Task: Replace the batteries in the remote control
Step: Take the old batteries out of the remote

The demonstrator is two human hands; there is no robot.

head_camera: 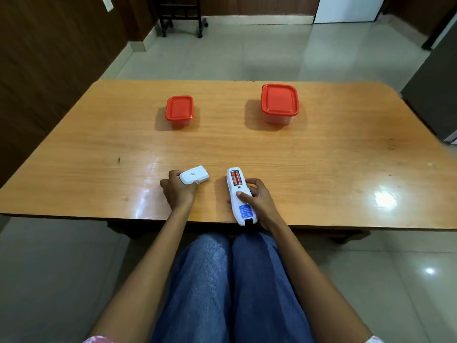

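Remote is at the front edge of the bench, back side up. Right hand is wrapped round its middle, thumb on top. Compartment open at the far end, two orange batteries seated side by side. Left hand pinches the loose cover just left of the remote, not touching it. Remote looks light, rigid, smooth plastic, probably slippery, so the mid-body grip suits. Batteries are small, hard and snug, and likely need a fingertip under one end. Cover is thin, its clips could snap, best held by the edges. Two red-lidded boxes stand well back, contents hidden.
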